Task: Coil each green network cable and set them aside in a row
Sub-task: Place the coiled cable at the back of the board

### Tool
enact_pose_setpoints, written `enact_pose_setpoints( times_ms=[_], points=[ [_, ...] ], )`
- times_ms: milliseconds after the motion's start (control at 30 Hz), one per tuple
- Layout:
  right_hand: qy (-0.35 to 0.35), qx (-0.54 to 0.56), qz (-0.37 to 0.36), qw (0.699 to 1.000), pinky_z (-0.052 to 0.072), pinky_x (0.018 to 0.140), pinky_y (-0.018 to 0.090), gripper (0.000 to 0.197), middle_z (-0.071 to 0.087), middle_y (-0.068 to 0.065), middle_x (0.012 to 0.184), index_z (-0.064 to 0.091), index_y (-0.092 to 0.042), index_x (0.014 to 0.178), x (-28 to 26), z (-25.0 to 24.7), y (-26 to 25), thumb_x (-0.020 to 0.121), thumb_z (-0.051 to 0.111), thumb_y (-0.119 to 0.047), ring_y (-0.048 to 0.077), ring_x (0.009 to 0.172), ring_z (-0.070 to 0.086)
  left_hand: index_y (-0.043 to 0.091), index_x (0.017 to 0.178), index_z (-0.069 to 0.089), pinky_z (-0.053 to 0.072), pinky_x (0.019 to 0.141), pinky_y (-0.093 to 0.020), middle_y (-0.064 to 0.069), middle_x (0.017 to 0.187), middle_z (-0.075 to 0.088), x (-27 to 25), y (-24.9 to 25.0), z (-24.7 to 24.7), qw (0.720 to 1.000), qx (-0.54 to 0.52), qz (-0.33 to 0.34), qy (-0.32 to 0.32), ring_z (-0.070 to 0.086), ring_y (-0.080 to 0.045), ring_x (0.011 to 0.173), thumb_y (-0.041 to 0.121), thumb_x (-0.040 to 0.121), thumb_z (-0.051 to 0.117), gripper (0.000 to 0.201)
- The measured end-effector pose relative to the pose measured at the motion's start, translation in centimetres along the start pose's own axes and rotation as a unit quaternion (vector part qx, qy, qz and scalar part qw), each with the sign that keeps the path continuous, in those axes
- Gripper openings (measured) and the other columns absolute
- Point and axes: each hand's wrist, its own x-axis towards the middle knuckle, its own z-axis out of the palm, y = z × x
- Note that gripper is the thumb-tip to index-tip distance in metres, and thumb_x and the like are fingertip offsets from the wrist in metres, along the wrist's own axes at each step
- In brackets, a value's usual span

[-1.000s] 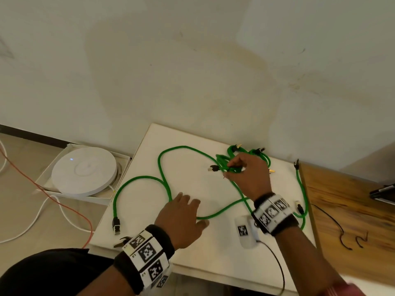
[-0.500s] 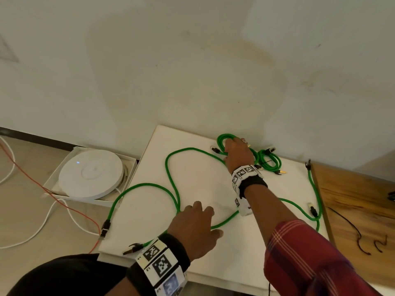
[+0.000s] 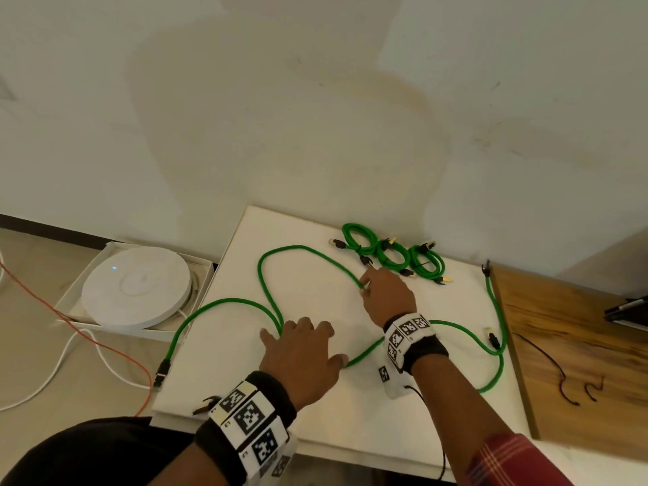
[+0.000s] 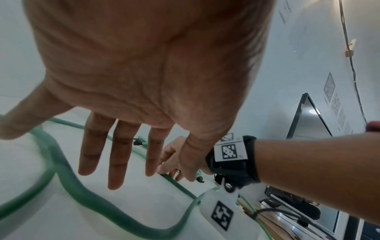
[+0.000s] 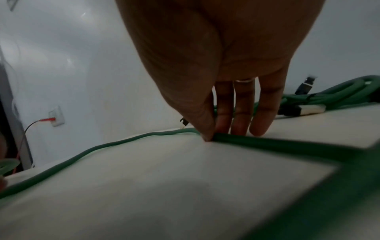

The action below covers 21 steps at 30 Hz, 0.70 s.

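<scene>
Green cable pinched by right-hand fingers

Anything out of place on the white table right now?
One connector end of the loose green cable hangs off the white table's left edge, near the orange wire on the floor. The three coiled cables sit in a row by the wall, slightly overlapping.
</scene>
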Motion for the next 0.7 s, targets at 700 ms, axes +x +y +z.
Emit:
enact_pose_setpoints(
  times_ms=[700],
  points=[
    [0.080, -0.037, 0.016, 0.996, 0.051, 0.094, 0.048, 0.032, 0.070, -0.002, 0.119, 0.070, -0.024, 0.125, -9.7, -3.6, 14.9, 0.093, 0.071, -0.022, 0.026, 0.111, 0.063, 0.036, 0.123, 0.058, 0.048, 0.097, -0.037, 0.010, 0.110, 0.056, 1.5, -1.0, 0.5, 0.994, -0.086, 0.014, 0.067, 0.056, -0.017, 0.112, 0.028, 0.088, 0.077, 0.041]
  ],
)
